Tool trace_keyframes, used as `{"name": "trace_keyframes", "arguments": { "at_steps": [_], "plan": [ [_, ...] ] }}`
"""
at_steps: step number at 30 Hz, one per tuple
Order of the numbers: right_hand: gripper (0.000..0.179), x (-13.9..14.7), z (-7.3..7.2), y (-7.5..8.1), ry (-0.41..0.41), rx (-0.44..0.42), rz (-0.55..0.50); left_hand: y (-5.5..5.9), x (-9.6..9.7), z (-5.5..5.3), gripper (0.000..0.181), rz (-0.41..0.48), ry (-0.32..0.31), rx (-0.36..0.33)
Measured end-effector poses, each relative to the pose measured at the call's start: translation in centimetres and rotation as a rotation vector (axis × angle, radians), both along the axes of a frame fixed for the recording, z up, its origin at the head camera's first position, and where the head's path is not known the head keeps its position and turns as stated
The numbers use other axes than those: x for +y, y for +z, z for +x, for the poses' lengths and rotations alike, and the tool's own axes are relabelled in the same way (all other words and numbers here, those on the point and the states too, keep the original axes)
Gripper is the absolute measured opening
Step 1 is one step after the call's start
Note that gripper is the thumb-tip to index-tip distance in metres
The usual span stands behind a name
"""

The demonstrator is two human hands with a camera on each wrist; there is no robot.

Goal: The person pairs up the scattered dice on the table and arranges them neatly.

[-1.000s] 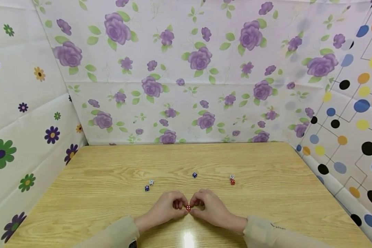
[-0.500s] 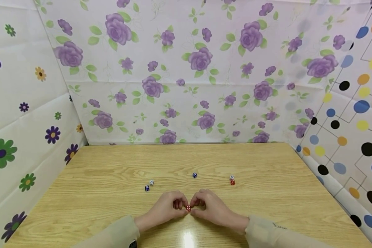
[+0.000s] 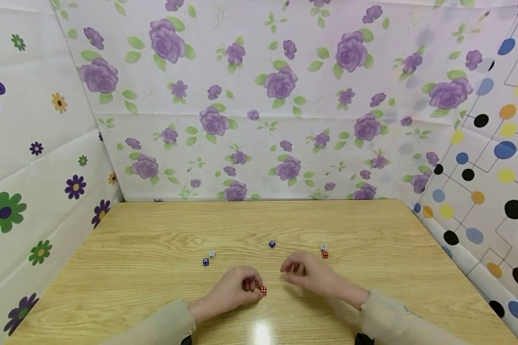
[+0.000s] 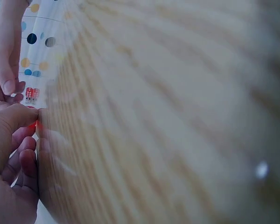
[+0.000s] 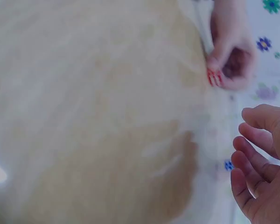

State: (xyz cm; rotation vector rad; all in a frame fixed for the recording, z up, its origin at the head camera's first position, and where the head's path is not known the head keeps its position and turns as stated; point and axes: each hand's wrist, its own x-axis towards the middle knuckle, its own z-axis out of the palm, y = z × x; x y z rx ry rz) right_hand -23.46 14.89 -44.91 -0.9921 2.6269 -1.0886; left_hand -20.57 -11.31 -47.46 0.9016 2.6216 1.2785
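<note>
My left hand point(image 3: 237, 291) pinches a red die point(image 3: 263, 290) with white pips between thumb and forefinger, low over the table near its front middle. The right wrist view also shows this red die point(image 5: 214, 77), blurred, at the left fingertips. Apart from it, to the right, my right hand point(image 3: 312, 274) hovers with loosely bent fingers and nothing between them. Its thumb and fingers point(image 5: 259, 139) stand separated in the right wrist view. Just beyond the right hand lie a second red die point(image 3: 325, 254) and a white die point(image 3: 324, 247), close together.
Farther back in the middle sits a blue die point(image 3: 272, 244). Left of it, another blue die point(image 3: 206, 262) lies beside a white die point(image 3: 212, 254). The wooden table point(image 3: 155, 230) ends at a flowered cloth point(image 3: 250, 143) behind, with patterned cloths on both sides.
My right hand has let go of the red die, which both hands were pinching, and has moved right and away from me. The left hand keeps its place and grip.
</note>
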Motion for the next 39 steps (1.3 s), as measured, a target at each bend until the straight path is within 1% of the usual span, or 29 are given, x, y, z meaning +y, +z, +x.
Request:
{"name": "trace_keyframes", "arguments": {
  "at_steps": [5,9,11,14,18,21,24,27,33,39],
  "plan": [
    [0.011,2.1,-1.5,0.8,-0.103,0.126,-0.009,0.0,0.0,0.0,0.013,0.001,0.001,-0.004],
    [0.010,4.1,-2.6,1.1,-0.166,0.190,-0.005,0.1,0.1,0.1,0.013,0.001,0.001,-0.007],
    [0.011,5.1,-3.1,1.1,-0.189,0.209,-0.006,0.1,0.1,0.1,0.013,-0.001,0.002,-0.007],
    [0.014,6.4,-3.5,1.0,-0.226,0.213,-0.002,0.1,0.1,0.1,0.013,-0.004,0.004,-0.006],
    [0.015,7.6,-3.8,0.7,-0.271,0.221,0.052,0.0,0.1,0.1,0.013,-0.007,0.004,-0.002],
    [0.013,8.3,-3.9,0.3,-0.302,0.256,0.112,0.0,0.1,0.1,0.013,-0.007,0.004,-0.002],
    [0.010,8.7,-3.9,0.0,-0.321,0.275,0.141,0.0,0.1,0.2,0.013,-0.006,0.005,-0.003],
    [0.010,9.0,-3.8,-0.2,-0.320,0.280,0.155,0.0,0.1,0.2,0.013,-0.005,0.005,-0.002],
    [0.010,9.2,-3.7,-0.3,-0.309,0.252,0.178,-0.1,0.1,0.2,0.012,-0.004,0.007,-0.001],
    [0.010,9.1,-3.7,-0.5,-0.297,0.224,0.162,-0.2,0.0,0.1,0.012,0.003,0.006,0.003]
  ]
}}
